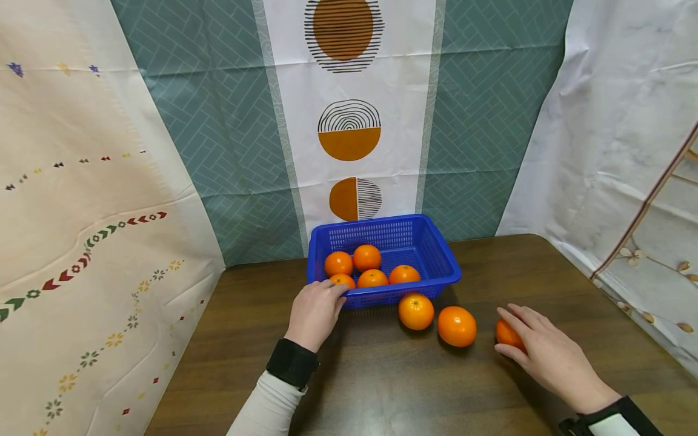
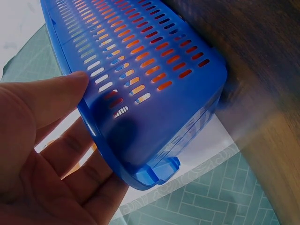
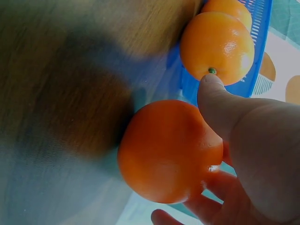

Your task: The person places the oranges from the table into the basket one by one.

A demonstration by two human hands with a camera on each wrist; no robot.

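My left hand [image 1: 319, 310] grips the near-left rim of a blue plastic basket [image 1: 449, 275]; in the left wrist view its thumb [image 2: 70, 89] lies on the outer wall, with the fingers over the rim. Several oranges, such as one at the back [image 1: 367, 258], lie inside. My right hand [image 1: 551, 357] is around an orange [image 1: 508, 336] at the right, partly hiding it. In the right wrist view the thumb [image 3: 220, 101] is extended along one side of that orange [image 3: 164, 150], and loosely bent fingers [image 3: 206, 206] reach round its other side.
Two more oranges sit on the brown wooden table [image 1: 382, 387]: one [image 1: 416, 311] right at the basket's front wall, the other [image 1: 457, 326] between it and my right hand. A green and white patterned cloth [image 1: 349, 85] hangs behind the basket.
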